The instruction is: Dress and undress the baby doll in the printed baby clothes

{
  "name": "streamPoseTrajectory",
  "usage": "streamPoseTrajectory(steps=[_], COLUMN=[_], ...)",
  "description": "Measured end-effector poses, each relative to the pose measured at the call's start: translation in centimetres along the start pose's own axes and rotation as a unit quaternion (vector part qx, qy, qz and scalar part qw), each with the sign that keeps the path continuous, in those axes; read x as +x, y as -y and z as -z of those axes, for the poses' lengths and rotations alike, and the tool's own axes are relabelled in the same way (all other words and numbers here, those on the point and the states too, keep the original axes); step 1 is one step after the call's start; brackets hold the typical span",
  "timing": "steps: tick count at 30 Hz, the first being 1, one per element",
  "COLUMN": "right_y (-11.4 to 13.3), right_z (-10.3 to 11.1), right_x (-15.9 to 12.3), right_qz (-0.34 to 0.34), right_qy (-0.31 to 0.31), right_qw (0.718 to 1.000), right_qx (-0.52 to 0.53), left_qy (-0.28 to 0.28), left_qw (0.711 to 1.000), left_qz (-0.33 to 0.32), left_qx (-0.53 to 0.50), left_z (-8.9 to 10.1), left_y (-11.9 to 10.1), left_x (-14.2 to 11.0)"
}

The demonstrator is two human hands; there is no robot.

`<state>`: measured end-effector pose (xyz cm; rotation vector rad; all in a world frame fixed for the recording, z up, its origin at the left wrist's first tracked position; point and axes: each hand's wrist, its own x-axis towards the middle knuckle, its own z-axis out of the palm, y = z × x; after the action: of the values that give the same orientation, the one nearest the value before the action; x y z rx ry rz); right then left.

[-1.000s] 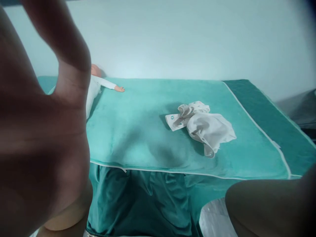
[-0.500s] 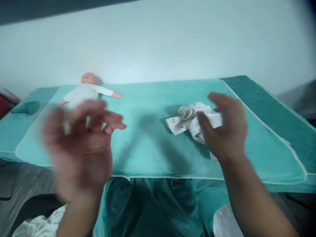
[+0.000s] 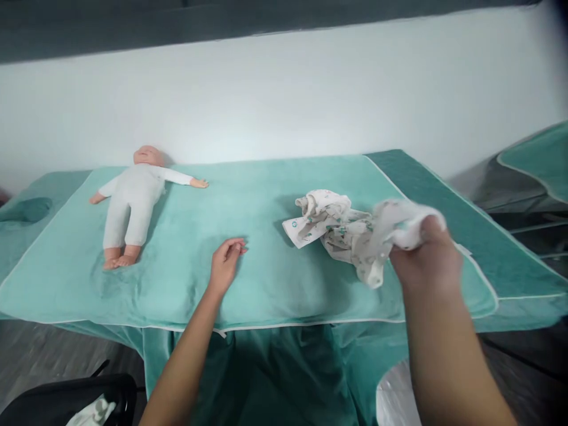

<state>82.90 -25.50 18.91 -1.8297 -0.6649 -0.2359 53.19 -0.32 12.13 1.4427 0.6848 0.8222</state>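
Observation:
My right hand (image 3: 428, 257) is closed on one end of a crumpled white cloth (image 3: 339, 228) with small green and dark prints. That end is lifted off the surface, while the rest lies bunched on the green mat (image 3: 248, 201). My left hand (image 3: 227, 260) rests on the mat near its front edge, left of the cloth. Its fingers are curled in toward the thumb, and nothing shows in them. On the left of the mat a baby doll (image 3: 133, 198) in a white suit lies on its back, arms spread and feet toward me.
A white wall (image 3: 284, 100) stands behind the covered table. At the lower left is a black chair (image 3: 110, 387) with a pale cloth (image 3: 93, 412) on it. A whitish plastic bag (image 3: 397, 393) is below the table's front edge. Another green covered surface (image 3: 545, 160) is at the far right.
My right hand has taken hold of the white cloth and raised its right end. My left hand has lowered from mid-air onto the mat. The view has shifted, showing the whole doll.

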Motion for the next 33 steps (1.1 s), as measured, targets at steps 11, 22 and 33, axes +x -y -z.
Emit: streamPoseTrajectory(steps=[11, 22, 33], right_y=[20.3, 9.7, -3.7], right_z=[-7.6, -20.5, -9.8], right_x=[3.9, -0.4, 0.2], right_qz=[0.08, 0.149, 0.187], right_qy=[0.197, 0.322, 0.269], right_qw=[0.926, 0.934, 0.881], right_qx=[0.313, 0.042, -0.341], left_qy=[0.035, -0.07, -0.127], left_qw=[0.989, 0.95, 0.951], left_qz=[0.011, 0.043, 0.03], left_qx=[-0.141, -0.301, -0.281], left_z=[1.0, 2.2, 2.2], left_y=[0.2, 0.8, 0.3], left_x=[0.0, 1.1, 0.7])
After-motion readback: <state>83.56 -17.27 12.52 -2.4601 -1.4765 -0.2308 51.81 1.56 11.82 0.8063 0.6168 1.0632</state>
